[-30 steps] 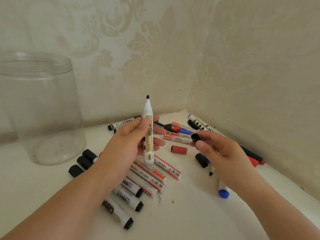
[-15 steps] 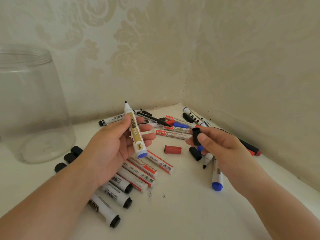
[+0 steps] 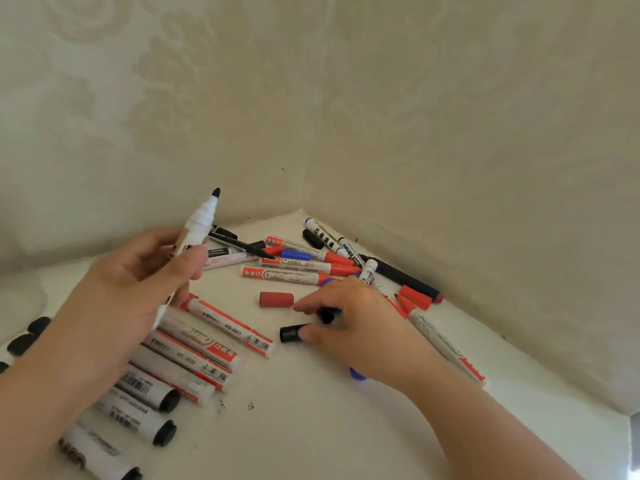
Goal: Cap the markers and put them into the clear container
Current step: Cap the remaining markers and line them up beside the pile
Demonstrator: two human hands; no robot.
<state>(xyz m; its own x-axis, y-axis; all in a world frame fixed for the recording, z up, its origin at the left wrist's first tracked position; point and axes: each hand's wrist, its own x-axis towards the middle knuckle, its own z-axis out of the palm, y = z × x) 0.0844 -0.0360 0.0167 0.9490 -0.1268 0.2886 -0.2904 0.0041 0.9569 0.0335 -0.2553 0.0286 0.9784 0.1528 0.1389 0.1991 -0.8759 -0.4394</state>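
Head view: left hand (image 3: 128, 292) gripped uncapped marker (image 3: 197, 230), dark tip up and tilted right, over near-left row of markers. Right hand (image 3: 349, 327), half a second back raised with black cap pinched, had dropped to table (image 3: 311, 427); fingers curled round one black cap (image 3: 327, 315), thumb on second (image 3: 290, 333), red cap (image 3: 276, 299) just left. Jar had slipped out of frame, left. Judged: still choosing cap; capping not yet done.

Left hand (image 3: 138, 289) raised, fingers curled (thumb forward); right hand (image 3: 356, 323) low, fingers pinching downward.
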